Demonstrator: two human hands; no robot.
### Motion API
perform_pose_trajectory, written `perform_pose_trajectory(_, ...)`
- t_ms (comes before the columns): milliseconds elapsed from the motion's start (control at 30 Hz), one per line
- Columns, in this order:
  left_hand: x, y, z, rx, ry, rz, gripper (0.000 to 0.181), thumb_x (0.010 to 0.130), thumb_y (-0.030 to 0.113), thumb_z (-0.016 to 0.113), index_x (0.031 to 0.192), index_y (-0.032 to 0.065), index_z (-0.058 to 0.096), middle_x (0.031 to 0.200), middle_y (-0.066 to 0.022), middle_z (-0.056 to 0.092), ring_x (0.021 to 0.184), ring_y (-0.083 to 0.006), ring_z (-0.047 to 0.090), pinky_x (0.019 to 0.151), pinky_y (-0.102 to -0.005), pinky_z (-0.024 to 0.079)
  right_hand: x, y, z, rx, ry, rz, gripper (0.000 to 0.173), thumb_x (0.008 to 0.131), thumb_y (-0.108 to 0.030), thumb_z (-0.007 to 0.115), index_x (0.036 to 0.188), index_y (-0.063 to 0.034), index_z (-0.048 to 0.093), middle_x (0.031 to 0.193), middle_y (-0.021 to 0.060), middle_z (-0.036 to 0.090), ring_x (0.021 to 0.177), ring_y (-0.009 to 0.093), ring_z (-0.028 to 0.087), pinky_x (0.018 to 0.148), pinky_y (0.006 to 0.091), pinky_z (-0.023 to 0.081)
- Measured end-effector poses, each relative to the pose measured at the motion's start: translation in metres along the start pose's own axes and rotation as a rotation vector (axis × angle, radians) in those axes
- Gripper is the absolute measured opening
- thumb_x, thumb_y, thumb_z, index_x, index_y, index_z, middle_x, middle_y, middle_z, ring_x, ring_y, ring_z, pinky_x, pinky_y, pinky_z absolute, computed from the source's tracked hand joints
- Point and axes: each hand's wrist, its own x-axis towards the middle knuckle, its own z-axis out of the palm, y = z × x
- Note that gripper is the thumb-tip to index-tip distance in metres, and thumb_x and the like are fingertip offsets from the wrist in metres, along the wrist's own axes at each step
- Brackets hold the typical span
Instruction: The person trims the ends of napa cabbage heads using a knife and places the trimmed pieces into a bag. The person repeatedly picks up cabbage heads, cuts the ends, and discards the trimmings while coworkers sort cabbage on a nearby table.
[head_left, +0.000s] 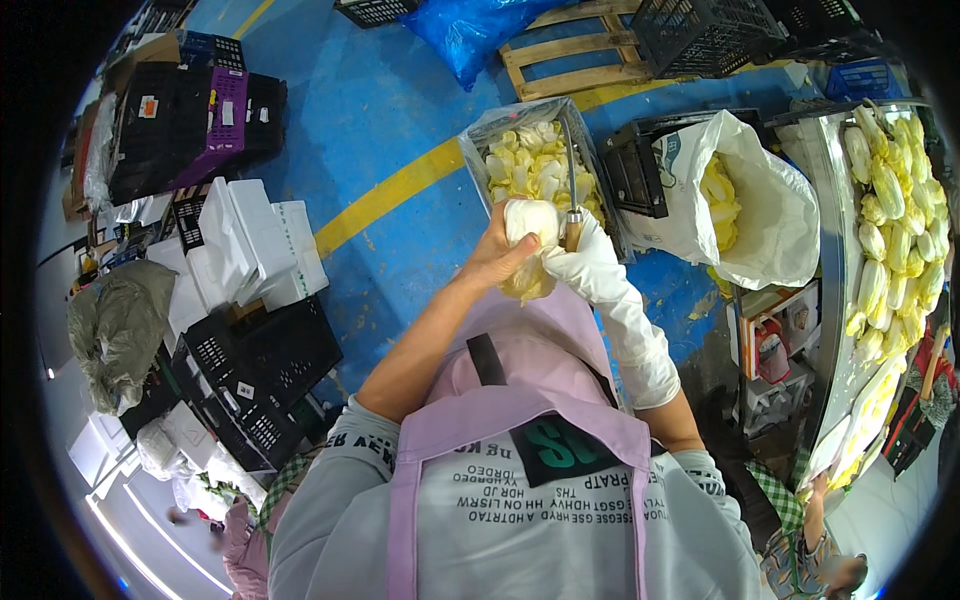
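Observation:
My bare left hand (496, 251) grips a pale head of Chinese cabbage (531, 223) around its side, thumb across the front. On my right hand (581, 251) is a long white glove; it is closed around the wooden handle of a knife (571, 176) with a long, narrow blade that points away from me. The gloved fingers touch the cabbage's right side. Just beyond both hands stands a crate lined with clear plastic (474, 150), holding loose yellow-white cabbage leaves (525, 161). Part of the cabbage is hidden by my fingers.
Right of the crate, a white woven sack (780, 225) holds yellow leaves. Farther right, a metal table (829, 225) bears many cabbage heads (889, 187); a person's arm reaches its near end. Black crates (240, 382) and white foam boxes (255, 225) stand left. A wooden pallet (577, 52) lies ahead.

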Motion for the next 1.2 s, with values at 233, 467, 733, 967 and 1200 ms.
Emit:
perform_pose_trajectory(233,0.001,0.002,0.0,-0.103,0.048,-0.2,0.063,0.082,0.052,0.054,0.126,0.0082,0.039,0.114,-0.0121,0.051,0.104,-0.0244,0.052,0.087,-0.0346,0.045,0.003,0.012,-0.024,-0.087,-0.116,0.042,0.026,0.072,-0.001,0.06,0.097,-0.0025,0.054,0.088,0.0016,0.059,0.078,0.009,0.055,0.068,0.022,0.045)
perform_pose_trajectory(467,-0.008,0.009,-0.028,-0.928,-0.142,-0.35,0.072,0.082,0.062,0.041,0.122,0.0033,0.046,0.105,-0.0197,0.058,0.088,-0.036,0.061,0.072,-0.0479,0.053,0.02,-0.018,-0.037,-0.189,-0.096,0.008,0.023,0.082,-0.022,0.064,0.096,-0.0039,0.058,0.077,-0.0014,0.057,0.067,0.005,0.052,0.06,0.0215,0.043)
perform_pose_trajectory(733,-0.01,0.002,-0.022,-0.602,0.059,-0.281,0.057,0.086,0.044,0.049,0.124,0.0024,0.043,0.12,-0.0152,0.052,0.108,-0.0286,0.053,0.09,-0.0382,0.045,0.006,-0.016,0.0,0.16,-0.323,0.103,0.033,0.074,-0.015,0.072,0.101,-0.0048,0.056,0.086,-0.0006,0.058,0.077,0.007,0.052,0.068,0.0238,0.044)
perform_pose_trajectory(967,-0.016,0.018,-0.01,-0.283,0.066,-0.14,0.062,0.069,0.024,0.077,0.119,0.0033,0.047,0.109,-0.0086,0.057,0.101,-0.0185,0.054,0.087,-0.0307,0.044,0.002,-0.001,-0.002,-0.107,-0.232,-0.175,0.027,0.074,-0.014,0.069,0.09,-0.0074,0.048,0.075,-0.0018,0.048,0.067,0.011,0.043,0.061,0.028,0.041)
perform_pose_trajectory(1200,-0.016,0.03,-0.004,-0.166,0.044,-0.099,0.059,0.069,0.026,0.076,0.117,0.0026,0.049,0.107,-0.0087,0.058,0.098,-0.0185,0.055,0.086,-0.031,0.045,0.002,0.004,-0.006,-0.413,-0.119,-0.237,0.023,0.076,-0.014,0.067,0.088,-0.0071,0.048,0.072,-0.0014,0.047,0.066,0.009,0.042,0.058,0.0269,0.04)
